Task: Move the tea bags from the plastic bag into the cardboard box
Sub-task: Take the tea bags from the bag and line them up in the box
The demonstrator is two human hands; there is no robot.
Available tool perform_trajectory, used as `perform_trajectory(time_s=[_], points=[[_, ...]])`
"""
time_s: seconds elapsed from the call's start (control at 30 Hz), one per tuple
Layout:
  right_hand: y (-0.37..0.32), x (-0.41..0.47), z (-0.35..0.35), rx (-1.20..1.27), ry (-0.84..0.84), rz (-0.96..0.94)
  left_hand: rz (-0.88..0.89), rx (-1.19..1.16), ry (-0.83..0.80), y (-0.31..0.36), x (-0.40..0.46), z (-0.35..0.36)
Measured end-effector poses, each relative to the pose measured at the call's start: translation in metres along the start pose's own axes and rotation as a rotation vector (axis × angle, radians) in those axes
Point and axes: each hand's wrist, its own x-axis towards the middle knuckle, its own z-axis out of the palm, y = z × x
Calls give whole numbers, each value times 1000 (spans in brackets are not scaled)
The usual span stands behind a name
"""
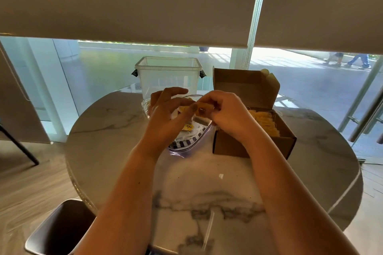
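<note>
The step in hand looks like a transfer in mid-air: a small bunch of yellow tea bags is held between both hands above the zip-top plastic bag, just at 9 o'clock of the open cardboard box, which already holds a dense row of tea bags. The right hand has its fingers curled round the bunch, wrist bent down. The left hand pinches the bunch's near end with its thumb, its other fingers arched loosely above. The next move probably calls for carrying the bunch toward 3 o'clock and lowering it into the box's free space without snagging strings. A clear plastic tub stands at 12 o'clock on the marble table.
</note>
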Motion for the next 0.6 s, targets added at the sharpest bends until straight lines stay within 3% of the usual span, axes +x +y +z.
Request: perform_trajectory(time_s=[0.17,0.37,0.6], points=[[-1,-1,-5,234,118,100,-39,44,-54,4,0,1],[-2,-5,-15,571,-12,269,-53,5,-36,3,1,1],[16,-3,-39,642,141,351,-75,-18,-21,-2,2,2]])
